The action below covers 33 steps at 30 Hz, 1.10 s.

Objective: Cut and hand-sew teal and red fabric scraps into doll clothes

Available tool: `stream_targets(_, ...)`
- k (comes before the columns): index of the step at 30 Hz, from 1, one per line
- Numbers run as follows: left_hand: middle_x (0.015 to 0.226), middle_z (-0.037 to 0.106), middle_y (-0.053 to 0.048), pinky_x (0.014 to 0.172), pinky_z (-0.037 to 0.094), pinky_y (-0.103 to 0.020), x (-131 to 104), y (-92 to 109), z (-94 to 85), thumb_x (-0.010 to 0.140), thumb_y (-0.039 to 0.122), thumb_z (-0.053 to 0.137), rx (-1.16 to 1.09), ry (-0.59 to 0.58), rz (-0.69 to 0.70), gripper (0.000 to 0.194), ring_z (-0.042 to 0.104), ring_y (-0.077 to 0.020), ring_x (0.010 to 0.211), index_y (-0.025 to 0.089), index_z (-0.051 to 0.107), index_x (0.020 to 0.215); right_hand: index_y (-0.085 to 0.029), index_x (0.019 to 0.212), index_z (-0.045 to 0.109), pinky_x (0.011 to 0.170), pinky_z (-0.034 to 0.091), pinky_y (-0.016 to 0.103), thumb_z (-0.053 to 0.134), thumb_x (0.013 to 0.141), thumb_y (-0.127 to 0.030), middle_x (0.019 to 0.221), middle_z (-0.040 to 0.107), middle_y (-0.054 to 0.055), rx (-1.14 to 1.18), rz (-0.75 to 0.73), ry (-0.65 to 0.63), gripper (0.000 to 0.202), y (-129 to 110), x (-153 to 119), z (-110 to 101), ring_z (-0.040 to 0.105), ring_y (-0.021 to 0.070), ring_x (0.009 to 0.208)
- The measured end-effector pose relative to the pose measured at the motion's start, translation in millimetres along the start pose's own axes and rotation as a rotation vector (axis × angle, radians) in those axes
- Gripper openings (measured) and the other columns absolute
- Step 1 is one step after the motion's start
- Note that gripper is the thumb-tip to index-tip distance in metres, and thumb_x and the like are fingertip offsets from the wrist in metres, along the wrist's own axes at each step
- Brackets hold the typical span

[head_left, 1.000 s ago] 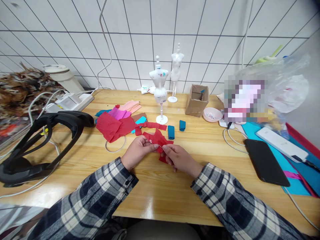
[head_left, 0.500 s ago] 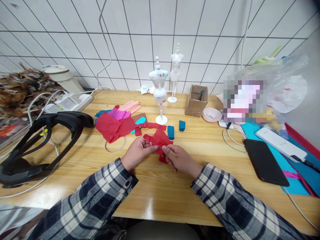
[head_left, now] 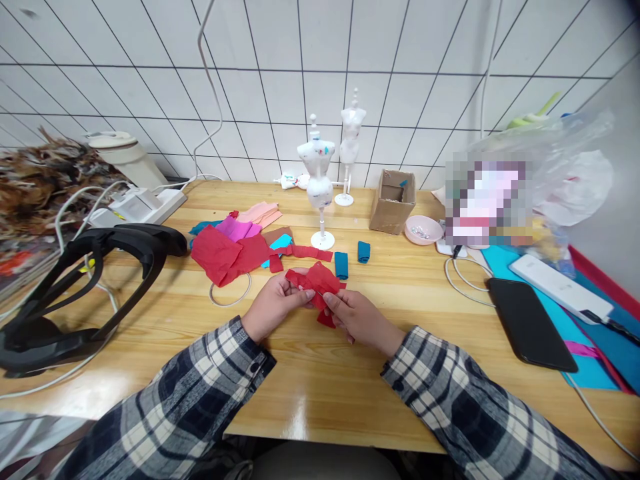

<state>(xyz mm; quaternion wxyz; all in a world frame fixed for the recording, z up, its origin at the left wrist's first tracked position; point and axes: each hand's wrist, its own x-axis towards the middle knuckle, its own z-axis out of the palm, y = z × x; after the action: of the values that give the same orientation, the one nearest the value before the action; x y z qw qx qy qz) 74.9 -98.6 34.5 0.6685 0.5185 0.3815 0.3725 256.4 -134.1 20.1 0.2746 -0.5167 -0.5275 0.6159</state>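
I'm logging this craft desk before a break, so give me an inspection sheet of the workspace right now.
Surface: wooden table, glossy.
Job's things: red fabric piece, held above the table.
Clutter: fabric scraps, two teal rolls, two small mannequins, cardboard box, pink bowl, phone, black headset.
Grippers: left hand and right hand both pinch the fabric.
Cables: white cable by the phone; more at left.
Surroundings: white tiled wall, plastic bag.

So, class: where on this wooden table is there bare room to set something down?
Bare wood lies between the black headset and the left hand, and between the right hand and the black phone. The fabric scrap pile and blue mat are crowded.
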Motion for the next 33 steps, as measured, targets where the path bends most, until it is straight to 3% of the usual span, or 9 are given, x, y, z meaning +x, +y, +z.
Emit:
stream_targets(8, 0.074, 0.071, 0.0, 0.061, 0.052, -0.025, -0.1, -0.7, -0.7, 0.069, 0.027, 0.079, 0.015, 0.022, -0.016, 0.043, 0.064, -0.0134, 0.062, 0.014, 0.058, 0.104, -0.019, 0.072, 0.049, 0.029, 0.035, 0.018, 0.045, 0.091, -0.058, 0.053, 0.044, -0.006, -0.01, 0.013, -0.023, 0.044, -1.5, -2.0, -0.6, 0.038, 0.0056, 0.033)
stream_targets(13, 0.072, 0.07, 0.001, 0.061, 0.052, -0.025, -0.3, 1.7, 2.2, 0.068, 0.029, 0.079, 0.056, -0.027, -0.025, 0.045, 0.064, -0.0139, 0.06, 0.015, 0.061, 0.106, -0.02, 0.069, 0.045, 0.028, 0.036, 0.018, 0.044, 0.091, -0.058, 0.053, 0.044, -0.007, -0.015, 0.007, -0.027, 0.044, -2.1, -1.2, -1.4, 0.039, 0.0055, 0.033)
stream_targets(24, 0.082, 0.072, -0.002, 0.066, 0.051, -0.026, -0.6, -0.6, 2.3, 0.07, 0.029, 0.077, 0.082, -0.046, -0.02, 0.037, 0.063, -0.014, 0.067, 0.014, 0.062, 0.101, -0.019, 0.072, 0.045, 0.027, 0.036, 0.017, 0.045, 0.092, -0.056, 0.055, 0.043, -0.007, -0.048, -0.011, -0.019, 0.042, 0.9, 0.9, -1.3, 0.039, 0.0047, 0.033)
stream_targets(30, 0.09, 0.071, -0.002, 0.07, 0.048, -0.026, -2.4, 0.3, -1.8, 0.071, 0.025, 0.075, 0.07, 0.09, 0.07, 0.04, 0.062, -0.0143, 0.073, 0.018, 0.063, 0.108, -0.02, 0.07, 0.044, 0.029, 0.036, 0.018, 0.045, 0.091, -0.057, 0.052, 0.042, -0.007, 0.025, 0.009, -0.019, 0.043, -2.7, -0.4, -0.3, 0.037, 0.0049, 0.033)
stream_targets(33, 0.089, 0.071, -0.003, 0.073, 0.05, -0.028, -1.5, 1.3, -0.9, 0.068, 0.022, 0.077, 0.082, 0.092, 0.065, 0.039, 0.063, -0.0163, 0.076, 0.018, 0.064, 0.105, -0.02, 0.069, 0.044, 0.029, 0.035, 0.017, 0.047, 0.089, -0.059, 0.052, 0.043, -0.007, 0.028, 0.014, -0.016, 0.045, -3.8, -1.9, -0.3, 0.037, 0.0048, 0.033)
